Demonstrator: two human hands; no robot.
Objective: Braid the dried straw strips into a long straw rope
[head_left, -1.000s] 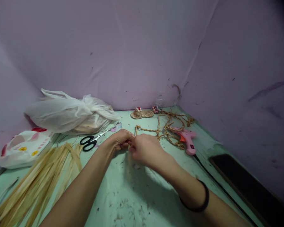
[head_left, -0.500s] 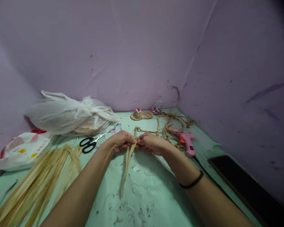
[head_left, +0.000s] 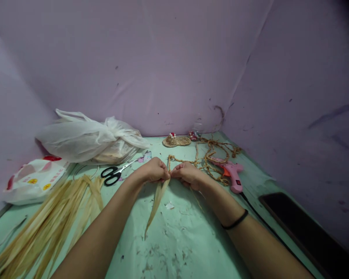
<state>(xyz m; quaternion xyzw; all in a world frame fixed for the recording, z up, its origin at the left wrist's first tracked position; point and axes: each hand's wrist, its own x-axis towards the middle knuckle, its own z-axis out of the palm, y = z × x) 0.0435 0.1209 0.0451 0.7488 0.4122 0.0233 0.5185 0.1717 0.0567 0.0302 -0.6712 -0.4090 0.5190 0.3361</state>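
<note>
My left hand (head_left: 155,171) is closed in a pinch on pale dried leaf strips (head_left: 157,207) at the lower end of a braided cord (head_left: 169,162). Their loose ends hang toward me, above the green table cover. Right beside it, my right hand (head_left: 186,174) also pinches at the cord's end, fingertips almost touching the left ones. A thin strand (head_left: 198,200) trails below my right palm. From its top the cord bends right and runs into a tangled heap of brown braided cord (head_left: 211,153). The fingers hide where the strips meet the braid.
Black-handled scissors (head_left: 113,175), a bundle of dried strips (head_left: 58,217), a white plastic bag (head_left: 87,137) and a printed packet (head_left: 37,182) lie left. Behind is a small woven slipper (head_left: 177,141) with beads. A pink glue gun (head_left: 234,174) and dark phone-like slab (head_left: 296,224) lie right.
My hands have turned slightly around the cord's end. The hanging strips have spread apart, and a thin strand now shows under my right hand. The whole view has shifted a little.
</note>
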